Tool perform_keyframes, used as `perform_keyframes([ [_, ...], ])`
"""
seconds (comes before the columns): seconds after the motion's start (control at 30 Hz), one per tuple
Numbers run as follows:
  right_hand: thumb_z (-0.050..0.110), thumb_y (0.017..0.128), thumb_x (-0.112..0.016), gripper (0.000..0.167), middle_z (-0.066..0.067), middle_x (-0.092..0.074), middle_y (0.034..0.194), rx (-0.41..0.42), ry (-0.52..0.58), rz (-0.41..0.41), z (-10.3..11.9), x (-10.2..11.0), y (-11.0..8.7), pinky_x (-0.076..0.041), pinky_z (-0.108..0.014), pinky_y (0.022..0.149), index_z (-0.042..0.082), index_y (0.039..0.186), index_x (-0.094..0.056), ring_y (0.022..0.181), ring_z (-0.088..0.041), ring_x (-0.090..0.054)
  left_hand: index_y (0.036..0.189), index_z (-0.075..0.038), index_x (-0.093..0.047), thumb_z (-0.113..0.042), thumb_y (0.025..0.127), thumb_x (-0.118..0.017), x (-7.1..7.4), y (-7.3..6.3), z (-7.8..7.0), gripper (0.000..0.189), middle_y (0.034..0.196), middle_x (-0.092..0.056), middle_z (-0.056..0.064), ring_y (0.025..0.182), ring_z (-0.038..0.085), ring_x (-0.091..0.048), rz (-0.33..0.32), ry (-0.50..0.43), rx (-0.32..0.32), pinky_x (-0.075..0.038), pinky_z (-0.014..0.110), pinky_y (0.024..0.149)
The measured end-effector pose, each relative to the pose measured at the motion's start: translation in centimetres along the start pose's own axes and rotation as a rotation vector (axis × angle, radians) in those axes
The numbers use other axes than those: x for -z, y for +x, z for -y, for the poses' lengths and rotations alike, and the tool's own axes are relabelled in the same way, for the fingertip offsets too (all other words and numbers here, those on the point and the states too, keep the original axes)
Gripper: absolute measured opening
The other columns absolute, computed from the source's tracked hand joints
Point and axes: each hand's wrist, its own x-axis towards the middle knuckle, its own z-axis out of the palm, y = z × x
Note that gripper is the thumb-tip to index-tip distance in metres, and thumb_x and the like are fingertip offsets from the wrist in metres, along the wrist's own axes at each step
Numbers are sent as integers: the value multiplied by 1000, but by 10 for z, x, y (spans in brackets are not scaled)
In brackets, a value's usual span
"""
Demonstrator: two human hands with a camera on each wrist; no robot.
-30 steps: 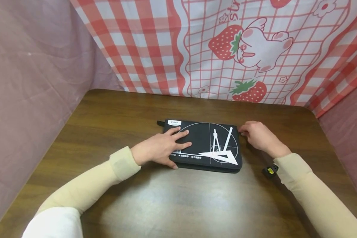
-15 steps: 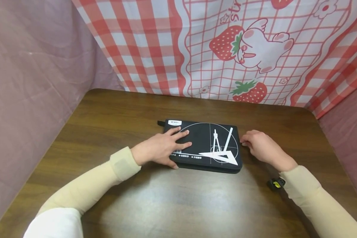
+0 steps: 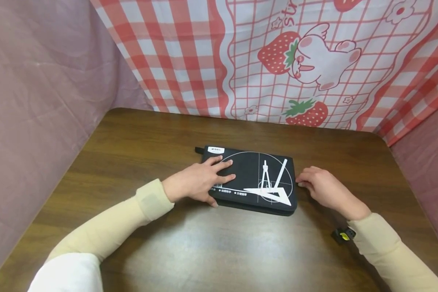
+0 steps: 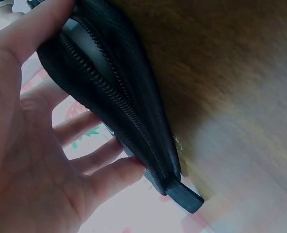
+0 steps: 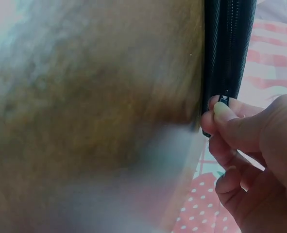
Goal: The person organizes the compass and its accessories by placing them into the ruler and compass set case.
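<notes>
A black zippered case (image 3: 245, 168) with a white compass and set-square print lies flat on the table. My left hand (image 3: 202, 181) rests on its left part, fingers spread over the cover and thumb at the front edge. In the left wrist view the zipper (image 4: 119, 104) on that end gapes, with something pale inside; a short fabric tab (image 4: 186, 196) sticks out at the corner. At the right end, my right hand (image 3: 323, 187) pinches the zipper pull (image 5: 224, 100) between thumb and forefinger. Zipper teeth run along the side wall beyond it.
The brown wooden table (image 3: 160, 251) extends around the case on all sides. A checked cloth with strawberries (image 3: 190, 61) hangs behind it, and plain pinkish cloths (image 3: 47, 101) hang at the sides. A small dark device (image 3: 344, 235) is strapped at the right wrist.
My right hand has slid toward me along the case's right end. The case has turned very slightly, its right end nearer me. My left hand has stayed in place.
</notes>
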Motion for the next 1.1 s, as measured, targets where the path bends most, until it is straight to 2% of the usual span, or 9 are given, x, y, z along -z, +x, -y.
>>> perform_keyframes([
  [0.2, -6, 78, -79, 17, -3, -67, 86, 32, 24, -18, -1, -1, -4, -54, -45, 75, 6, 89, -76, 80, -20, -61, 155, -33, -35, -70, 74, -73, 0, -1, -1, 97, 165, -16, 5, 148, 37, -18, -18, 14, -10, -56, 43, 81],
  [0.4, -3, 83, -76, 15, -6, -68, 89, -84, 83, 21, -2, -2, -4, -55, -48, 77, 3, 97, -75, 78, -21, -61, 158, -32, -27, -71, 76, -70, 4, 2, -4, 101, 166, -12, 5, 149, 36, -15, 27, 38, 8, -56, 43, 83],
  [0.43, -2, 84, -76, 16, -6, -68, 90, -104, 84, 29, -3, -2, -3, -55, -48, 77, 3, 99, -74, 78, -21, -60, 159, -31, -25, -71, 77, -70, 5, 3, -4, 102, 166, -11, 6, 149, 36, -15, 40, 43, 12, -54, 44, 86],
  [0.5, 0, 85, -76, 17, -7, -68, 91, -130, 80, 49, -3, -1, -1, -55, -48, 76, 2, 101, -74, 77, -21, -59, 159, -30, -23, -71, 76, -71, 8, 5, -5, 104, 166, -11, 6, 149, 35, -14, 63, 55, 21, -48, 46, 98],
  [0.6, 2, 85, -75, 17, -8, -68, 91, -133, 83, 77, -4, 0, 4, -55, -45, 74, 1, 102, -73, 75, -20, -58, 160, -28, -20, -70, 75, -72, 11, 10, -5, 108, 166, -8, 7, 150, 35, -11, 78, 66, 16, -32, 48, 112],
  [0.63, 2, 85, -75, 17, -8, -68, 91, -129, 85, 84, -4, 0, 5, -54, -45, 73, 1, 102, -73, 74, -19, -58, 160, -27, -19, -70, 75, -72, 11, 12, -5, 109, 167, -7, 8, 150, 36, -9, 80, 63, 5, -26, 49, 115],
  [0.7, 3, 84, -76, 17, -7, -67, 89, -120, 94, 91, -4, 1, 7, -54, -44, 71, 1, 101, -73, 73, -19, -57, 161, -28, -15, -70, 77, -71, 10, 15, -5, 110, 167, -2, 8, 150, 37, -5, 83, 45, -13, -22, 51, 116],
  [0.83, 3, 84, -78, 15, -5, -68, 88, -86, 86, 83, -6, 2, 10, -55, -45, 73, 2, 98, -74, 74, -18, -59, 161, -33, -10, -69, 79, -69, 7, 18, -5, 107, 167, 5, 7, 149, 42, -3, 92, 0, -36, -26, 56, 113],
  [1.1, -2, 81, -79, 15, -3, -65, 85, -13, 38, 56, -5, 4, 5, -55, -43, 73, 2, 95, -76, 74, -16, -58, 159, -38, -16, -69, 76, -72, 12, 24, -10, 105, 167, -2, 7, 147, 45, -10, 102, 4, 4, -42, 56, 102],
])
